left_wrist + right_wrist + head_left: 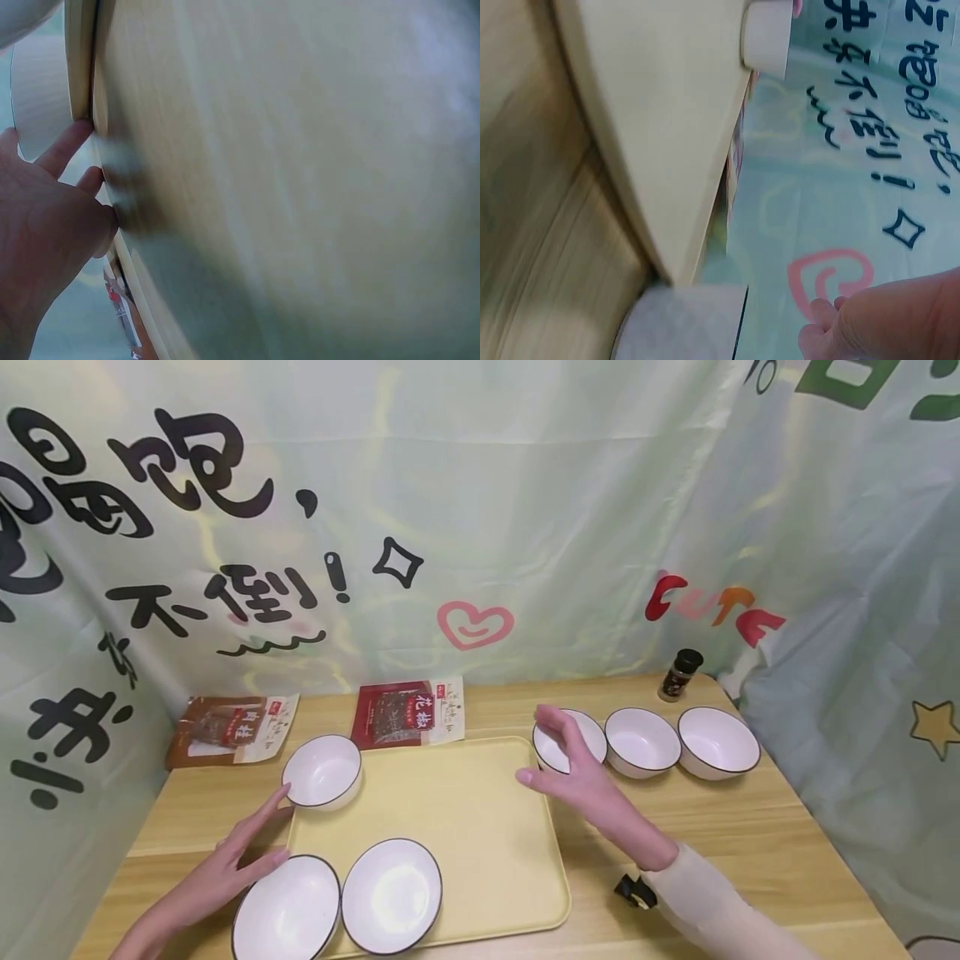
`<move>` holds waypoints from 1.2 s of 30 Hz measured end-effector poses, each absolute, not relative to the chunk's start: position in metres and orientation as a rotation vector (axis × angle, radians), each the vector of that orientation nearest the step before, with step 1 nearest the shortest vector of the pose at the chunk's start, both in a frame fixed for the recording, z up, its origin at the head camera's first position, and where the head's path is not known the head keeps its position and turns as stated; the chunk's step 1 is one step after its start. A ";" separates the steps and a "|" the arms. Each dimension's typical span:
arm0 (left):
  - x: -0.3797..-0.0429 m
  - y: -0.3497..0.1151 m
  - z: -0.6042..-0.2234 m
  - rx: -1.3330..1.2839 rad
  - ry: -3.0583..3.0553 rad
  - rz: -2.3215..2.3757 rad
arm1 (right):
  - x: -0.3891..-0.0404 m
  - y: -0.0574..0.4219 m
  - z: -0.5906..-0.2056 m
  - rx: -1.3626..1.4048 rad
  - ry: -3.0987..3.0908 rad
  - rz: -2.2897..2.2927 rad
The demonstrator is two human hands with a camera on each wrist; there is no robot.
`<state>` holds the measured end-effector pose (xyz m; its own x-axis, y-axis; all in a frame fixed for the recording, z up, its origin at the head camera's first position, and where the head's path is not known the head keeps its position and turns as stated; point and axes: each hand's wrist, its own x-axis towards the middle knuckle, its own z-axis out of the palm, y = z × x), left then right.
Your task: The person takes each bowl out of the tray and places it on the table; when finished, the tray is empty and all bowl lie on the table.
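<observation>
My left hand (225, 864) lies low at the tray's left edge with thumb and fingers spread. Its index fingertip is at the side of the upper left white bowl (324, 770), and its thumb is at the rim of the front left bowl (288, 910). Another white bowl (392, 896) stands beside that one on the yellow tray (480, 827). My right hand (588, 785), fingers apart and slightly bent, hovers in front of the leftmost bowl (588, 737) of a row of three, partly hiding it. In the right wrist view that hand holds nothing.
Two more dark-rimmed white bowls, a middle one (642, 742) and a right one (718, 742), finish the row. A black-capped spice jar (680, 675) stands behind them. A brown packet (232, 729) and a red packet (408, 713) lie along the back, by the printed cloth (570, 543).
</observation>
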<state>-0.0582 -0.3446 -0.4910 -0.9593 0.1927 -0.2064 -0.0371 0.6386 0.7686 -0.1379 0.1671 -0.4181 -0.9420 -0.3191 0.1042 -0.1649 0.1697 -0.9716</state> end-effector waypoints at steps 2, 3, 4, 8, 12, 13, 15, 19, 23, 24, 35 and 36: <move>-0.058 -0.345 -0.491 0.126 2.592 1.223 | -0.135 0.160 -0.420 -0.509 2.274 -1.882; -0.058 -0.345 -0.491 0.129 2.594 1.223 | -0.134 0.156 -0.421 -0.521 2.263 -1.877; -0.058 -0.345 -0.491 0.131 2.595 1.225 | -0.133 0.152 -0.422 -0.533 2.253 -1.869; -0.058 -0.346 -0.492 0.145 2.595 1.239 | -0.126 0.136 -0.426 -0.549 2.215 -1.818; -0.057 -0.346 -0.494 0.158 2.600 1.247 | -0.119 0.122 -0.429 -0.554 2.194 -1.738; -0.057 -0.346 -0.494 0.165 2.602 1.251 | -0.117 0.119 -0.430 -0.562 2.187 -1.722; -0.056 -0.346 -0.495 0.178 2.607 1.258 | -0.114 0.112 -0.432 -0.573 2.177 -1.691; -0.056 -0.347 -0.496 0.198 2.612 1.273 | -0.104 0.096 -0.434 -0.616 2.154 -1.646; -0.057 -0.348 -0.496 0.190 2.612 1.268 | -0.093 0.079 -0.438 -0.671 2.126 -1.595; -0.057 -0.349 -0.495 0.186 2.613 1.263 | -0.091 0.075 -0.439 -0.682 2.118 -1.583; -0.057 -0.347 -0.493 0.170 2.610 1.255 | -0.068 0.050 -0.448 -0.700 2.074 -1.407; -0.057 -0.347 -0.493 0.173 2.611 1.257 | -0.067 0.050 -0.449 -0.710 2.070 -1.393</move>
<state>-0.0569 -0.3468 -0.4928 -0.9646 0.2084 -0.1618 0.0035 0.6233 0.7820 -0.0672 0.0497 -0.4490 -0.7152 -0.6842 -0.1430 -0.1250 0.3264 -0.9369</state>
